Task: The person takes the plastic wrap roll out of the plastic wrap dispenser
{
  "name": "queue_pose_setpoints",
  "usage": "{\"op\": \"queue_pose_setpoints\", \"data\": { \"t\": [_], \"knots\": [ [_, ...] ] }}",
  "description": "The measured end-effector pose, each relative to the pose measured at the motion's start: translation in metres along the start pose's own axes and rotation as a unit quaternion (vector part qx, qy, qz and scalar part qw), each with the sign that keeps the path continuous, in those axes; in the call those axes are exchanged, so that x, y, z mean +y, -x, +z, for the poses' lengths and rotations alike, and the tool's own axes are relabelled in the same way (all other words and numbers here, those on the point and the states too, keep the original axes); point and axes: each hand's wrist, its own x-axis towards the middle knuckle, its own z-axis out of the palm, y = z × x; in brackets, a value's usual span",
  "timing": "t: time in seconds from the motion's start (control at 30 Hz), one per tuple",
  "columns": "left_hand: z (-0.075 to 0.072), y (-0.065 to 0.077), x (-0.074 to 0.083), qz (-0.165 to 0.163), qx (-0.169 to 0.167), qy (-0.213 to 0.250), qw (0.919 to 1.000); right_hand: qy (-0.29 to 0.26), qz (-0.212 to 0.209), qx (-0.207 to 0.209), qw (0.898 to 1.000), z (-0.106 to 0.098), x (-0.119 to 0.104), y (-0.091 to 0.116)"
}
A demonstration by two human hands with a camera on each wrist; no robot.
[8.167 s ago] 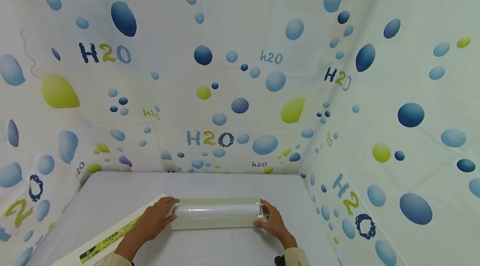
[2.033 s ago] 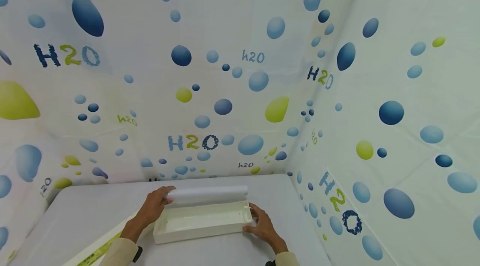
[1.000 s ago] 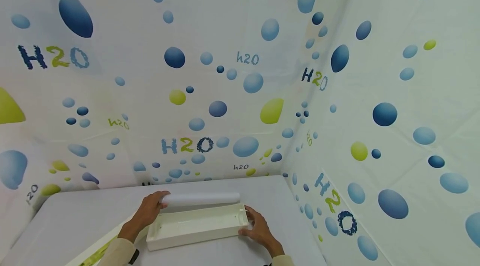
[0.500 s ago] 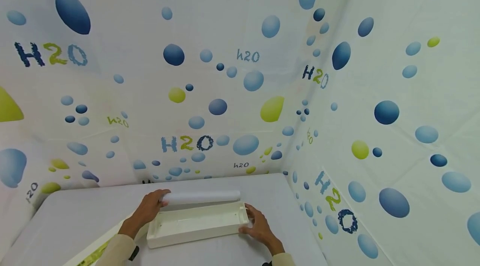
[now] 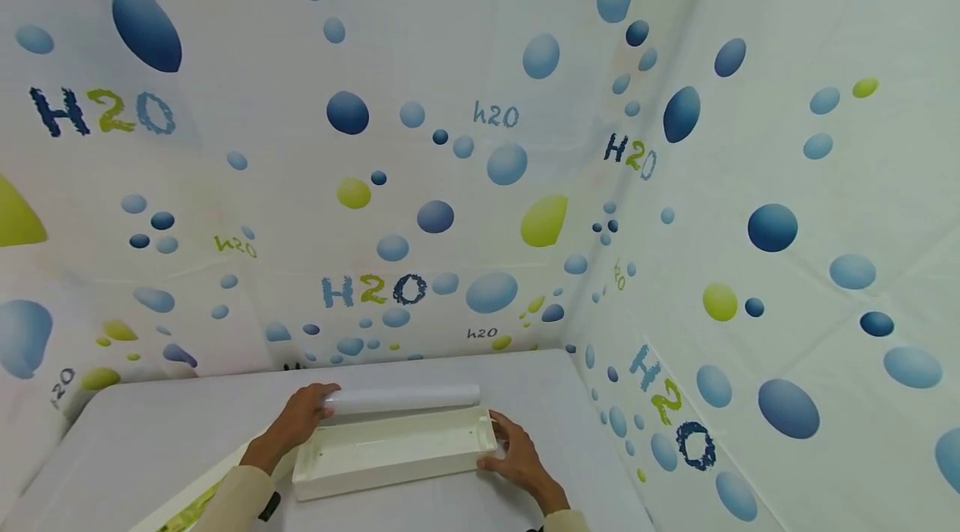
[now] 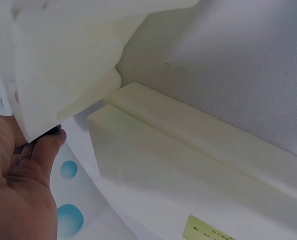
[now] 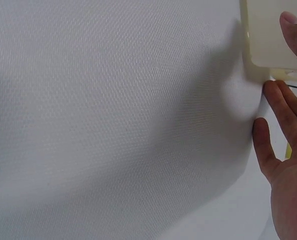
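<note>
A roll of clear plastic film (image 5: 405, 399) lies behind a long cream plastic box (image 5: 390, 474), whose hollow inside faces up. My left hand (image 5: 296, 419) grips the roll's left end, its wrist beside the box's left corner. In the left wrist view the box (image 6: 68, 60) hides most of these fingers. My right hand (image 5: 519, 457) holds the box's right end, thumb on the front side and fingers round the back. The right wrist view shows its thumb over the box (image 7: 271, 37) and fingers spread below the edge.
A long cream lid (image 6: 188, 160) with a yellow-green label (image 5: 191, 507) lies slanting at the left, partly under my left forearm. The white-covered table (image 5: 165, 424) meets a patterned sheet (image 5: 262, 290) at the back and another on the right.
Eight seconds ago the roll lay in the box with a hand at each end; now it is out behind the box, which sits further left. Over the last second, hardly anything moved.
</note>
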Motion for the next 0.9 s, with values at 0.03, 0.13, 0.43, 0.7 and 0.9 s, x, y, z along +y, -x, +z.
{"op": "queue_pose_setpoints", "data": {
  "t": [0.03, 0.13, 0.43, 0.7, 0.9],
  "knots": [
    [0.001, -0.001, -0.001, -0.004, -0.003, 0.002, 1.0000, 0.003, -0.002, 0.000, 1.000, 0.000, 0.001, 0.000],
    [0.003, -0.003, -0.004, -0.013, -0.007, 0.009, 0.9998, 0.007, 0.002, 0.001, 1.000, 0.000, 0.001, -0.002],
    [0.005, -0.004, -0.007, -0.009, -0.007, 0.023, 0.9997, 0.002, 0.016, 0.008, 1.000, 0.001, 0.000, -0.001],
    [0.008, -0.006, -0.010, -0.011, -0.009, 0.016, 0.9998, -0.006, 0.015, 0.003, 1.000, 0.001, 0.000, 0.000],
    [0.010, -0.009, -0.013, -0.008, -0.007, 0.020, 0.9998, -0.008, 0.020, 0.000, 1.000, 0.001, 0.003, -0.002]
  ]
}}
